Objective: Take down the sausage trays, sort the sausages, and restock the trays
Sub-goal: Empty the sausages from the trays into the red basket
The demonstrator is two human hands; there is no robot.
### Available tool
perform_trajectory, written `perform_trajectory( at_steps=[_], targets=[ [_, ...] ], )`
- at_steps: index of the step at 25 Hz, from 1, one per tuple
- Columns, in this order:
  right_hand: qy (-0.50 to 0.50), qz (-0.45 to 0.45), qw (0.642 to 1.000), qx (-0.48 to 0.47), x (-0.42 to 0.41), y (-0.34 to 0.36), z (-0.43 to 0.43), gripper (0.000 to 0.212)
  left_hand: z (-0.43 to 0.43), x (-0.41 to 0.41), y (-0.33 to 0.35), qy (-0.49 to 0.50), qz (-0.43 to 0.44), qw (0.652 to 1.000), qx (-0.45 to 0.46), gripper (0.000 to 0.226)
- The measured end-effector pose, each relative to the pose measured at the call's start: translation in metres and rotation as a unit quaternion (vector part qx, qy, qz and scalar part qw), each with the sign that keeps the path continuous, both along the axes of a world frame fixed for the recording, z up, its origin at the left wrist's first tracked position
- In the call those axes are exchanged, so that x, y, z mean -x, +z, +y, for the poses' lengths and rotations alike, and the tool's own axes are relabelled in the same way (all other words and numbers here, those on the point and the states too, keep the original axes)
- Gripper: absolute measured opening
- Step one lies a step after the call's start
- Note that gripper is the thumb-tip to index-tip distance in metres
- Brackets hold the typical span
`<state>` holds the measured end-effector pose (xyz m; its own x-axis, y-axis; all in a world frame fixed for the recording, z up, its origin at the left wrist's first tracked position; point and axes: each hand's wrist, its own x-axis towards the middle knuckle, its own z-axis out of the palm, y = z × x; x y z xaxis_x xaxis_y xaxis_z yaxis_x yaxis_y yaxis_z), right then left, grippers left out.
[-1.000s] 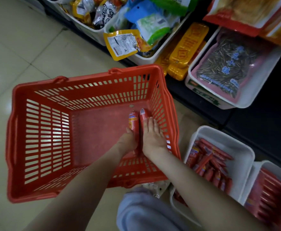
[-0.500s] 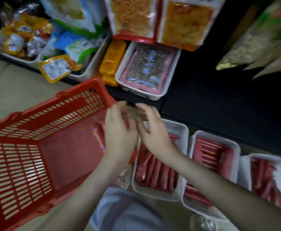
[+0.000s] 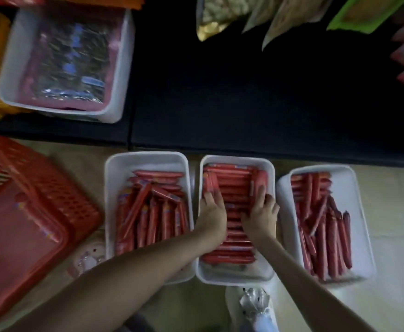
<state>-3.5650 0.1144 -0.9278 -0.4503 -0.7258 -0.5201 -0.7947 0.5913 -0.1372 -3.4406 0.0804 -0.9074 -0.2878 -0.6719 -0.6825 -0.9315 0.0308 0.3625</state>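
On the pale floor (image 3: 388, 188), just in front of a black shelf (image 3: 244, 92), three white rectangular plastic trays stand side by side, their long sides running from 6 to 12 o'clock. The middle tray (image 3: 237, 158) holds red-wrapped sausages (image 3: 234, 188) stacked crosswise in a neat pile, with a few lying lengthwise along its 3 and 9 o'clock walls. Both hands are inside this tray. The left hand (image 3: 211, 209) lies on the pile at the tray's 9 o'clock side, its fingers fairly straight and spread, resting on the sausages. The right hand (image 3: 260, 209) lies at the 3 o'clock side with its fingers bent at the knuckles over the sausages there. Blur hides whether they grip anything. The left tray (image 3: 145, 155), just beside the middle one at its 9 o'clock, carries a loose heap of red sausages, mostly lengthwise. The right tray (image 3: 361, 236), close at 3 o'clock, carries a thinner, darker heap. At 9 o'clock in the view sits a red slotted plastic basket (image 3: 40, 212). On the shelf at 10 o'clock a white plastic tub (image 3: 121, 68) contains a blurred pink-edged packet (image 3: 71, 56). Snack bags (image 3: 220, 13) hang at 12 to 1 o'clock. A white shoe (image 3: 253, 305) shows at 6 o'clock.
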Motion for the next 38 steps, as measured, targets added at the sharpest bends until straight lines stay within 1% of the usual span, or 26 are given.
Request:
perform_trajectory(
  at_steps=[1,3,4,6,9,11,13,16,18,19,21,22,25,27,29,30,32,35,36,38],
  targets=[
    [-0.015,0.006,1.000,-0.001,-0.002,-0.004,-0.003,0.089,0.004,0.004,-0.005,0.017,-0.003,0.999,0.027,0.094],
    [-0.079,-0.031,0.996,-0.006,-0.005,-0.008,-0.009,0.090,0.013,0.008,-0.009,0.034,0.026,0.997,0.062,0.085],
    [-0.104,-0.062,0.993,0.005,-0.008,-0.011,-0.008,0.089,0.015,0.009,-0.010,0.054,0.050,0.995,0.066,0.078],
    [-0.113,-0.111,0.987,0.009,-0.014,-0.016,-0.005,0.084,0.014,0.014,-0.011,0.132,0.076,0.987,0.044,0.070],
    [-0.089,-0.153,0.984,0.019,-0.017,-0.018,0.003,0.078,0.004,0.023,-0.019,0.197,0.065,0.978,-0.004,0.078],
    [-0.099,-0.187,0.976,0.044,-0.023,-0.008,0.007,0.079,-0.005,0.021,-0.019,0.214,0.087,0.973,-0.015,0.083],
    [-0.120,-0.219,0.966,0.073,-0.028,0.012,0.004,0.077,-0.013,0.010,-0.010,0.207,0.121,0.970,-0.036,0.085],
    [-0.088,-0.238,0.963,0.096,-0.033,0.059,-0.004,0.073,-0.028,-0.017,0.036,0.217,0.188,0.956,-0.061,0.091],
    [-0.060,-0.257,0.958,0.108,-0.042,0.107,-0.016,0.071,-0.039,-0.046,0.083,0.225,0.245,0.942,-0.049,0.094],
    [-0.044,-0.272,0.953,0.123,-0.050,0.131,-0.023,0.066,-0.045,-0.061,0.108,0.225,0.275,0.934,-0.039,0.095],
    [-0.008,-0.299,0.941,0.157,-0.077,0.184,-0.041,0.056,-0.053,-0.096,0.161,0.234,0.328,0.915,-0.002,0.096],
    [0.014,-0.306,0.936,0.172,-0.098,0.211,-0.051,0.056,-0.055,-0.119,0.188,0.248,0.350,0.903,0.031,0.097],
    [0.086,-0.336,0.919,0.187,-0.170,0.274,-0.080,0.061,-0.057,-0.197,0.248,0.293,0.363,0.875,0.130,0.103],
    [0.141,-0.352,0.909,0.171,-0.232,0.292,-0.092,0.063,-0.046,-0.264,0.265,0.338,0.374,0.847,0.167,0.106],
    [0.189,-0.369,0.896,0.158,-0.302,0.290,-0.099,0.063,-0.032,-0.331,0.263,0.393,0.354,0.825,0.198,0.108],
    [0.212,-0.377,0.890,0.142,-0.339,0.280,-0.102,0.064,-0.025,-0.364,0.255,0.425,0.325,0.820,0.206,0.109],
    [0.251,-0.365,0.893,0.075,-0.413,0.239,-0.104,0.069,-0.013,-0.426,0.218,0.491,0.235,0.817,0.193,0.107],
    [0.287,-0.298,0.909,-0.054,-0.498,0.154,-0.101,0.078,0.001,-0.492,0.140,0.541,0.099,0.826,0.128,0.101],
    [0.302,-0.262,0.913,-0.084,-0.516,0.126,-0.097,0.079,0.005,-0.503,0.112,0.544,0.068,0.830,0.103,0.099],
    [0.346,-0.199,0.909,-0.123,-0.539,0.071,-0.089,0.084,0.012,-0.515,0.058,0.551,0.039,0.832,0.056,0.096]
  ],
)
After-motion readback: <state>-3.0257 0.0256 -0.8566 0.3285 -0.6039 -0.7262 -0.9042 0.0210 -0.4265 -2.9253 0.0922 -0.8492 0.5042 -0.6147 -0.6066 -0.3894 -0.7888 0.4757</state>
